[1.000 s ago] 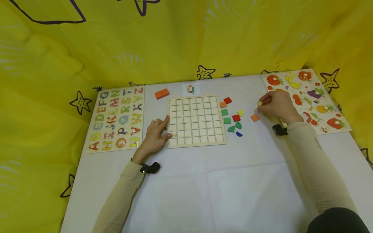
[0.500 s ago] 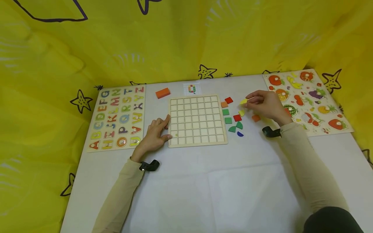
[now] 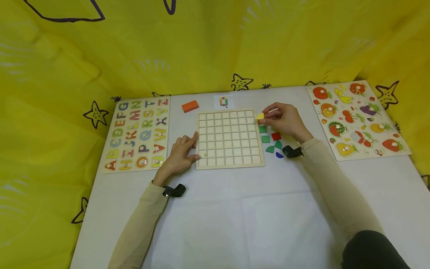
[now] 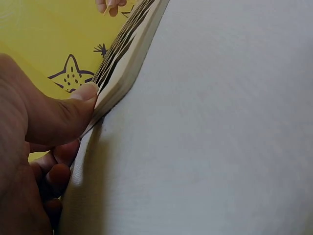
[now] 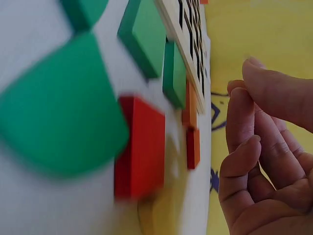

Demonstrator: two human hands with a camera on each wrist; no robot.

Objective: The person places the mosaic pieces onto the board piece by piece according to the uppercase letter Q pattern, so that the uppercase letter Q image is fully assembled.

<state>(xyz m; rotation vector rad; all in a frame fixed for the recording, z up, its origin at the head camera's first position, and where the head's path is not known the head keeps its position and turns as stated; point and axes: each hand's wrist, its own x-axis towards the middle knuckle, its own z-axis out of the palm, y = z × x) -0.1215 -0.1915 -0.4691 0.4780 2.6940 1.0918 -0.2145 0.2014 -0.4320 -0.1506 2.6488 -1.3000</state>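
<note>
A wooden grid board [image 3: 235, 166] lies mid-table, its squares bare. My left hand [image 3: 180, 155] rests at its left edge, thumb on the rim near the front corner, forefinger farther up the side. In the left wrist view the other fingers of the left hand [image 4: 44, 147] curl loosely beside the edge. My right hand [image 3: 283, 121] pinches a yellow rounded piece [image 3: 260, 116] at the board's upper right corner. The right wrist view shows the right hand's [image 5: 266, 147] thumb and forefinger together; the piece is hidden there. Below lie green square tiles [image 3: 265, 139], a red tile [image 3: 276, 136] and green quarter-rounds [image 3: 270, 149].
A blue half-round [image 3: 279, 155] lies nearest the front. Behind the board are a small pattern card [image 3: 223, 101] and an orange block [image 3: 190, 106]. A letter puzzle [image 3: 134, 136] lies left, a fruit puzzle [image 3: 361, 119] right. A yellow curtain [image 3: 201, 45] hangs behind the table.
My right hand has carried the yellow piece leftward from beside the fruit puzzle to the board's upper right corner. The left hand has stayed at the board's edge.
</note>
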